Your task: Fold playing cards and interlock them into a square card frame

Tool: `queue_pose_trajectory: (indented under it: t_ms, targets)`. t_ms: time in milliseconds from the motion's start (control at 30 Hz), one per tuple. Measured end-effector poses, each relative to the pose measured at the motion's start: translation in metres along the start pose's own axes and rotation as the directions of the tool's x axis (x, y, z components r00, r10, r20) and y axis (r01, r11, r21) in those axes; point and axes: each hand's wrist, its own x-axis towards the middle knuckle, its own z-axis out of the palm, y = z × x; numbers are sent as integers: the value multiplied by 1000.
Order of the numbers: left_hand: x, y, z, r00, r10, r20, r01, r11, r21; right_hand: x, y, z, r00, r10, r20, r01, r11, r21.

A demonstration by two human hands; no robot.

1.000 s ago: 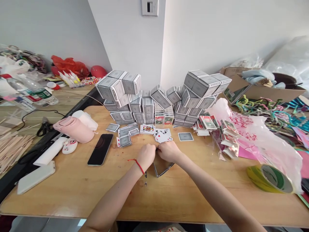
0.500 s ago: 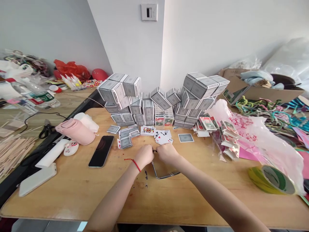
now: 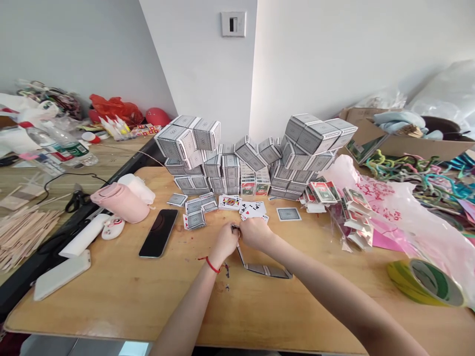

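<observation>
Near the middle of the wooden table (image 3: 178,296), my left hand (image 3: 226,242) and my right hand (image 3: 256,233) meet, both with closed fingers. Between them they grip a folded strip of joined playing cards (image 3: 267,270), which trails below my right hand and bends to the right. Part of the strip is hidden by my right hand and forearm. Just beyond my hands lie loose face-up cards (image 3: 254,207) and a jack card (image 3: 229,201). Small card pieces (image 3: 195,219) rest to the left, and one face-down card (image 3: 288,214) lies to the right.
Stacked card blocks (image 3: 189,141) stand at the back. A black phone (image 3: 159,233), pink roll (image 3: 120,202) and white case (image 3: 63,277) are at the left. On the right are card boxes (image 3: 356,217), plastic wrapping (image 3: 411,207) and a yellow tape roll (image 3: 425,282).
The view has shifted slightly, moving the table things right in the picture. The card strip's lower part has swung out to the right, and my hands have turned a little against each other.
</observation>
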Motion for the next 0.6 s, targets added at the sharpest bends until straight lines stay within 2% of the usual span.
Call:
queue_pose_trajectory:
  t_ms: [100, 200, 333, 467, 600]
  targets:
    - [0, 5, 2, 999, 50, 5, -50, 999, -8, 7, 2, 0, 999, -33, -17, 33, 999, 14]
    - [-4, 9, 3, 996, 89, 8, -90, 995, 42, 11, 6, -2, 999, -32, 28, 31, 999, 45]
    - [-11, 11, 5, 994, 104, -24, -98, 979, 181, 13, 12, -6, 994, -77, 79, 73, 996, 55]
    - [-13, 13, 4, 994, 109, -15, -104, 973, 206, 12, 18, -2, 987, -124, 100, 117, 990, 73]
    - [-9, 9, 0, 1000, 17, 2, -17, 990, 143, 6, 20, 5, 991, -118, 55, 114, 990, 78]
